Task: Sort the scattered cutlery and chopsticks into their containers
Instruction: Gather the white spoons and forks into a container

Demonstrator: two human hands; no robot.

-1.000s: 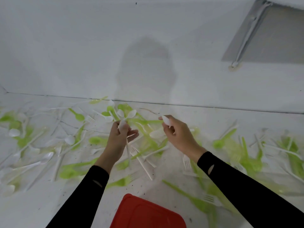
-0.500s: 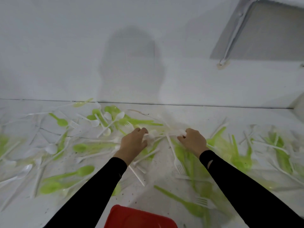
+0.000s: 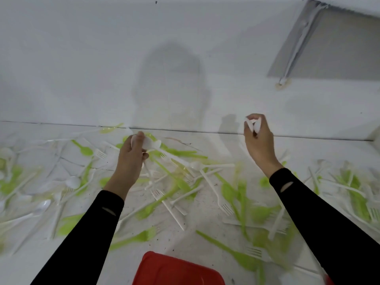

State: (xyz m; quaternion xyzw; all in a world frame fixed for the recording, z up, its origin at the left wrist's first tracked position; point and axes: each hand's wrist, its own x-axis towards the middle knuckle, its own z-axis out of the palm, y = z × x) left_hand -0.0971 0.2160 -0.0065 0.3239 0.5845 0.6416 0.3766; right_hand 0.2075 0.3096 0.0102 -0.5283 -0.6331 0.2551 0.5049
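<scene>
White and lime-green plastic cutlery (image 3: 181,182) lies scattered all over the white table (image 3: 205,233): spoons, forks and knives crossing one another. My left hand (image 3: 131,159) is raised over the middle of the pile and grips several white spoons (image 3: 150,143), whose bowls stick out to the right of my fingers. My right hand (image 3: 257,138) is lifted higher, near the table's back edge, and pinches white spoons (image 3: 254,124) with their bowls pointing up. Both arms wear black sleeves.
A red container (image 3: 176,270) sits at the table's near edge, between my arms. A white wall (image 3: 102,68) rises right behind the table, and a grey panel (image 3: 333,48) is at the upper right. A white fork (image 3: 224,206) and a green fork (image 3: 144,236) lie near the middle.
Half a second ago both hands were down on the pile. Now both are raised with white spoons, and the right hand has moved up and to the right.
</scene>
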